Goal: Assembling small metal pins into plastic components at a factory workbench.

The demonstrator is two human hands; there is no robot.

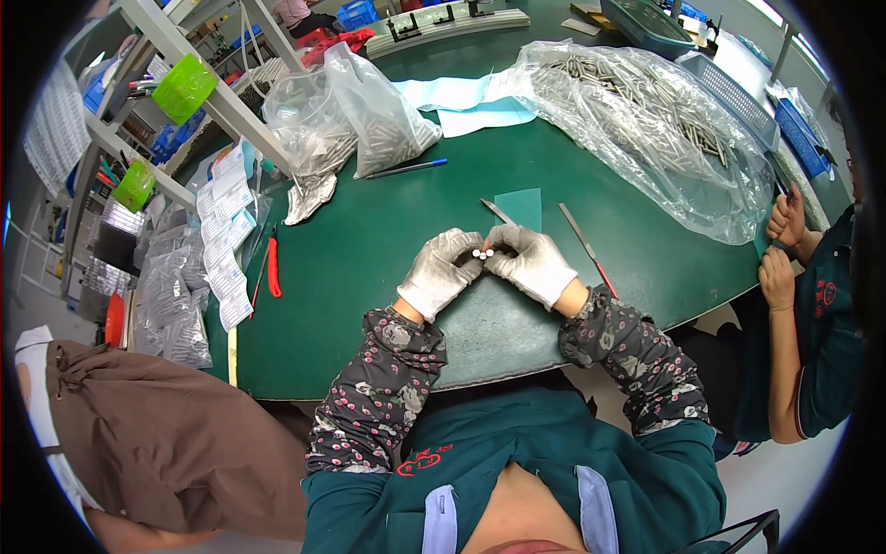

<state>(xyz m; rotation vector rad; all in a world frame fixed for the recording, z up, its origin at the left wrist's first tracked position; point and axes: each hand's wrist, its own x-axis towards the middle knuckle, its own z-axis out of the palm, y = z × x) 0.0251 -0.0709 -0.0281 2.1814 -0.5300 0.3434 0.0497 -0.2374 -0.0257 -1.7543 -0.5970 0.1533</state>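
My left hand (441,274) and my right hand (535,266), both in white gloves with dirty fingertips, meet over the near middle of the green table. Their fingers pinch together around a few small metal pins (483,255); only the bright round ends show, and the rest is hidden by the gloves. Just beyond the fingers lies a thin blade-like metal tool (496,210), beside a small green sheet (521,209). To the right of my right hand rests a slim file (579,231) with a red handle.
A large clear bag of metal pins (637,102) spreads across the far right; smaller filled bags (392,129) stand far left. A blue-capped pen (406,169), red-handled pliers-like tool (274,266) and paper strips (224,235) lie leftward. People are close on both sides, one person's hands (783,249) at right.
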